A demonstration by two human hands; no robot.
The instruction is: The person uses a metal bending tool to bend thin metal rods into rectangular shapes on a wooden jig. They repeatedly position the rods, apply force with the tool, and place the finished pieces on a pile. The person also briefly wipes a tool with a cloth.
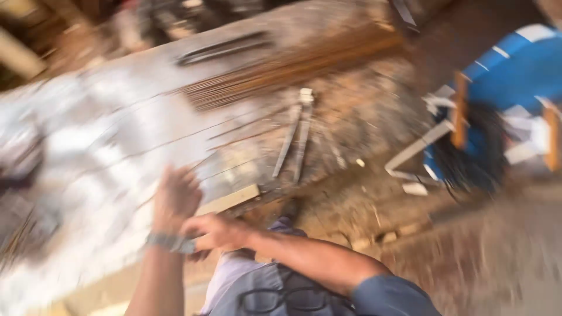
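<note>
At the far left of the frame we see only blurred pale and dark shapes on a wide, dusty work surface (105, 146) that runs up toward the upper middle. Low and left of centre, our left hand (175, 196) is raised over that surface with the fingers loosely curled, holding nothing we can make out; the blur hides how far they spread. On that wrist sits a metal watch band (170, 242), and our right hand (215, 232) reaches across and touches it, fingers pinched narrowly at the band. Just beside the hands, toward the centre, a pale flat wooden strip (229, 200) lies at the edge of the surface. Above it, near the middle of the frame, a pair of long metal tongs (294, 140) lies on the surface, and a bundle of thin rusty rods (293, 67) stretches across the upper middle. At the upper right stands a blue frame (515, 70) with pale bars.
</note>
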